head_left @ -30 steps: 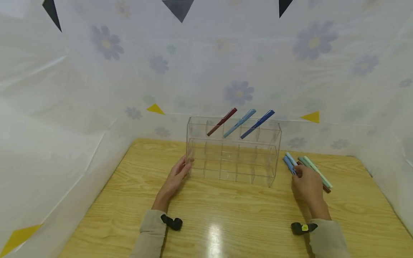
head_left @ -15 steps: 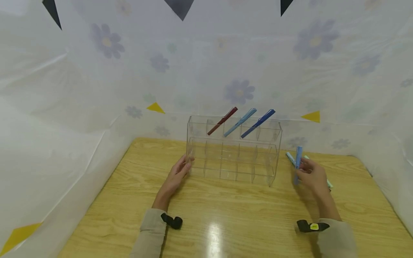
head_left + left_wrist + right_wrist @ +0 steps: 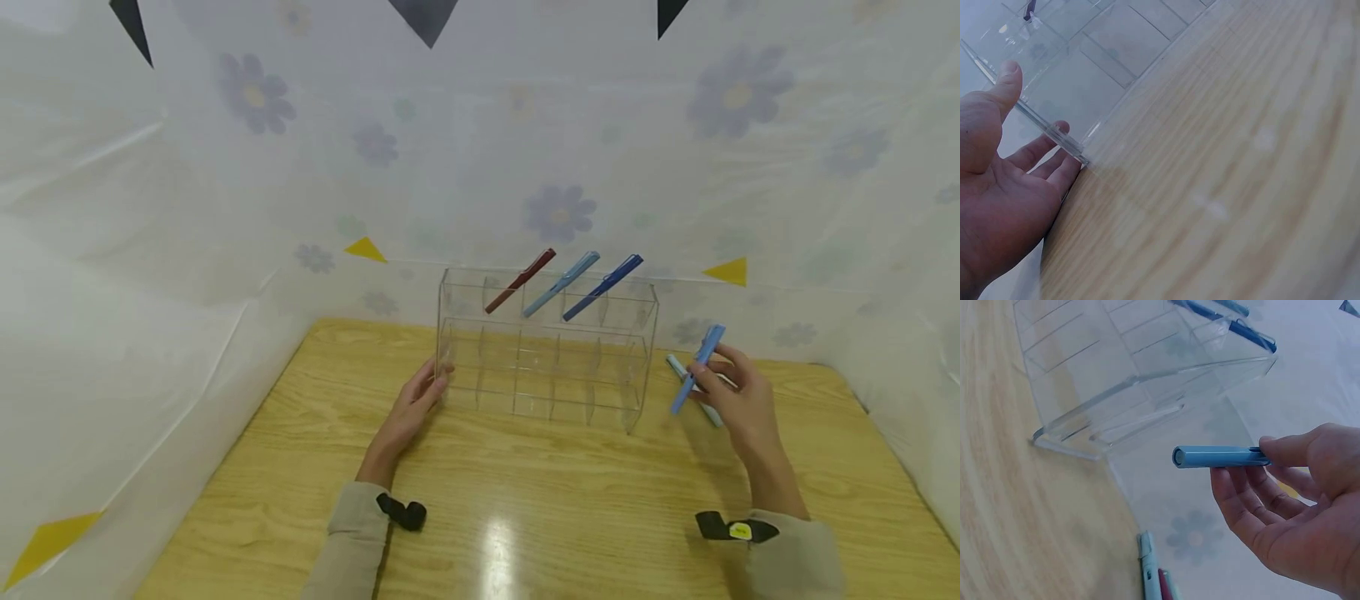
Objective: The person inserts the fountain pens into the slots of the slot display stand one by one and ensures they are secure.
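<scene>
A clear acrylic pen stand (image 3: pixel 542 367), tiered and divided into compartments, stands on the wooden table. Its left side edge lies between the thumb and fingers of my left hand (image 3: pixel 405 412); the left wrist view shows the fingertips around the lower corner. Beyond the stand's right side, my right hand (image 3: pixel 742 400) pinches a blue pen (image 3: pixel 697 371) between thumb and fingers, tilted above the table. The right wrist view shows the pen's end pointing toward the stand. Under that hand lies a pale blue pen (image 3: pixel 678 367), partly hidden, with a dark red one (image 3: pixel 1164 584) beside it.
Along the stand's top row lean a dark red pen (image 3: pixel 521 281), a light blue pen (image 3: pixel 561 284) and a dark blue pen (image 3: pixel 603 287). A flower-patterned white sheet (image 3: pixel 465 167) hangs behind the wooden table (image 3: pixel 420 533) and at its sides.
My right hand has picked the blue pen up from the loose pens, turned it and drawn it slightly right. The left hand has stayed at the stand's edge.
</scene>
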`<state>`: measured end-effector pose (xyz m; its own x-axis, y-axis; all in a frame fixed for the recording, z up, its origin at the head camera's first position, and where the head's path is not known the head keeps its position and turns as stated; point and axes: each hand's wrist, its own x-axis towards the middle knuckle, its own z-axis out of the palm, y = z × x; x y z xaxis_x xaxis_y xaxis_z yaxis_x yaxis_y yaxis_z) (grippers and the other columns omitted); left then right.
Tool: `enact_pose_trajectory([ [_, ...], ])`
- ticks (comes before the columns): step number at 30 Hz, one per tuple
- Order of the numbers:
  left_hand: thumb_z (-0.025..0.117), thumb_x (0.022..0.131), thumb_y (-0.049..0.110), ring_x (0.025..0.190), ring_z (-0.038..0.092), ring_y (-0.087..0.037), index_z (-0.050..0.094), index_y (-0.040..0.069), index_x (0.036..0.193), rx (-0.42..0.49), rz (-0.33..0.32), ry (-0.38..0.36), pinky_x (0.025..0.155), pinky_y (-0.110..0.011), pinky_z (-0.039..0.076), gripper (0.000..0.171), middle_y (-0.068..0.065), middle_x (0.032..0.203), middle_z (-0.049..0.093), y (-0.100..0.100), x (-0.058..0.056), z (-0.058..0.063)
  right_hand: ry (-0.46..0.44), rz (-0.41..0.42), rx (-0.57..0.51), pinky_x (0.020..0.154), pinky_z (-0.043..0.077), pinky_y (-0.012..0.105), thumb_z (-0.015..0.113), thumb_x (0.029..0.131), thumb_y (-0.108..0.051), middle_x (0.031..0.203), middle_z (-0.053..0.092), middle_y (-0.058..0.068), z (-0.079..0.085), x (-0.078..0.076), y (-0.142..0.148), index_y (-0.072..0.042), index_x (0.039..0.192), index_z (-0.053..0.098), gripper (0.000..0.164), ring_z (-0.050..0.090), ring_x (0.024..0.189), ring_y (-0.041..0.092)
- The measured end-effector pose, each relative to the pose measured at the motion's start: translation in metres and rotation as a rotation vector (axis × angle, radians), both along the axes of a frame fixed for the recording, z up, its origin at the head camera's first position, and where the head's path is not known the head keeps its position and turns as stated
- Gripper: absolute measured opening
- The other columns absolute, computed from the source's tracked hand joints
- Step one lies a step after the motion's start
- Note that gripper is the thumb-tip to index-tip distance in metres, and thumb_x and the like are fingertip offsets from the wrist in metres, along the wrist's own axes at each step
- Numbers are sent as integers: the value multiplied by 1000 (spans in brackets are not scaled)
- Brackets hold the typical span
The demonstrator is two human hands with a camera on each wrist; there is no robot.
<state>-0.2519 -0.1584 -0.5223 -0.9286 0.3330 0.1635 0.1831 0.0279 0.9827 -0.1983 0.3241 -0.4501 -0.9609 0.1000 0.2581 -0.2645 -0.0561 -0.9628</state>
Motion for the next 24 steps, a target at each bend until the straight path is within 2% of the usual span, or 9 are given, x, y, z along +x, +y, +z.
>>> enact_pose_trajectory([
  [4, 45, 112, 22, 147, 35, -37, 31, 19, 163, 1, -5, 5, 112, -62, 30, 53, -22, 156, 41, 0, 0, 0, 69, 19, -21, 73, 59, 29, 61, 100, 7, 109, 72, 4, 11, 4, -6, -3, 150, 48, 54, 74, 90, 13],
  [7, 44, 113, 21, 147, 35, -38, 31, 17, 163, 1, -9, 11, 112, -63, 30, 52, -23, 156, 41, 0, 0, 0, 89, 28, -34, 72, 60, 31, 61, 98, 11, 111, 71, 5, 16, 6, -10, -4, 156, 39, 64, 74, 92, 15],
  [13, 44, 113, 21, 147, 35, -39, 30, 13, 163, 4, -10, 10, 111, -64, 31, 53, -23, 156, 41, 0, 0, 0, 144, 49, -43, 70, 60, 36, 58, 96, 18, 106, 67, 13, 28, 8, -21, -17, 163, 27, 82, 74, 92, 19],
  [20, 45, 113, 21, 147, 35, -38, 29, 16, 164, 1, -12, 13, 112, -63, 31, 54, -21, 156, 42, 1, -1, -1, 219, 41, -63, 71, 59, 38, 58, 98, 13, 99, 69, 14, 46, 0, -44, -11, 158, 36, 69, 74, 97, 22],
  [24, 44, 113, 20, 147, 35, -38, 28, 13, 164, -3, -10, 23, 112, -63, 31, 54, -22, 156, 42, 0, -1, -2, 249, 21, -89, 73, 59, 37, 61, 98, 10, 98, 66, 14, 57, -9, -62, -8, 154, 42, 62, 73, 89, 22],
])
